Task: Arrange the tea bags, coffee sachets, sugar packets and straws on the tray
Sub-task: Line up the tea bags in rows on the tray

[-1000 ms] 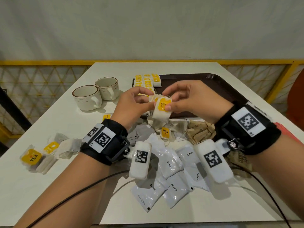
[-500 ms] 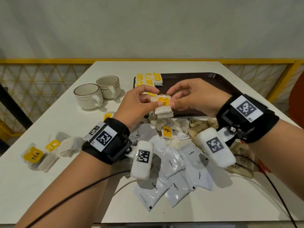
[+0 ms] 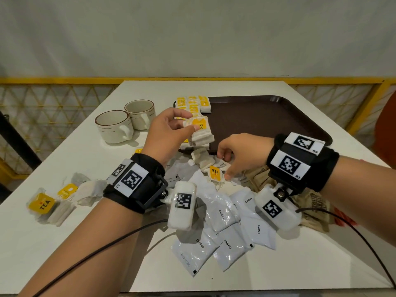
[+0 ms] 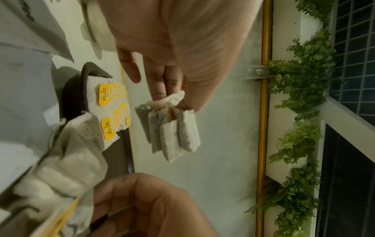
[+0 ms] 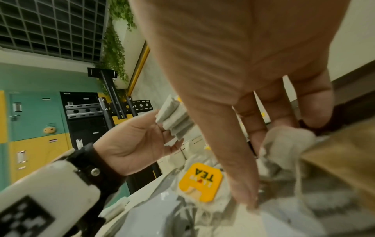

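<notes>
Coffee sachets (image 3: 222,230) lie fanned on the worktop (image 3: 64,243) at lower centre, untouched.

Just above them, loose tea bag (image 3: 215,173) with the yellow TEA tag lies flat, long axis running near-to-far, tag end toward the camera. Right hand (image 3: 240,155) is right over it, fingers curled down, index tip touching the pile just right of the tag; nothing pinched yet (thumb side hidden, so contact with the bag itself is unclear). Right hand is clearly the nearer one, so the next pick is likely its job.

Left hand (image 3: 169,133), frame centre, pinches a small stack (image 3: 200,133) of tea bags by the top edge; the bags hang below the fingers, over the tray's (image 3: 278,125) near-left corner.

Farther up-left on the tray, a row (image 3: 192,105) of laid tea bags.
</notes>
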### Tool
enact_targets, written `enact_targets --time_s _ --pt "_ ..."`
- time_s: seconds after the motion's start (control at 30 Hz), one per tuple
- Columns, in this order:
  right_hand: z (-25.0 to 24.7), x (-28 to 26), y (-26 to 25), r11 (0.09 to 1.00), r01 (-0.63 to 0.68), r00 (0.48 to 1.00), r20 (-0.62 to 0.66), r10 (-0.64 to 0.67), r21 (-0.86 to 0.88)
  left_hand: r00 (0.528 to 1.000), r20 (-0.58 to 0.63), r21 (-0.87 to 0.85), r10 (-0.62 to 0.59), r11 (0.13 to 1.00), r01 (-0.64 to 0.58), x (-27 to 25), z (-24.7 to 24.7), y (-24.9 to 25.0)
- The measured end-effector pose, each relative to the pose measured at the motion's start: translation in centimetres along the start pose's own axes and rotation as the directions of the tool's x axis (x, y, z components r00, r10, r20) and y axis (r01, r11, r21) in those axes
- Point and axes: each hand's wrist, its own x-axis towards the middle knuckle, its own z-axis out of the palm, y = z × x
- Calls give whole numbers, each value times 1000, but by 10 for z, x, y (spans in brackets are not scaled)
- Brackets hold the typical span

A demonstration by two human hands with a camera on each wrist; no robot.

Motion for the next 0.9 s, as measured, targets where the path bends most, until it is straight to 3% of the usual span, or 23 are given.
enact_targets --time_s 0.4,0.5,0.6,0.73,0.9 --pt "-10 1 12 998 26 974 -225 -11 64 1000 0 5 5 1000 -5 -1 -1 4" --pt "-21 -4 18 996 47 973 -229 -29 72 1000 -1 7 5 1000 -5 -1 -1 4" --pt "-33 -12 19 986 135 978 -170 -117 102 1000 0 1 1 1000 -1 -1 -1 4" --pt "-40 -19 12 952 254 966 9 -259 169 1000 1 3 -4 1000 4 -1 -1 3" --pt "-29 -9 -1 942 336 928 175 -328 -16 1000 -4 14 -4 1000 4 0 -1 3"
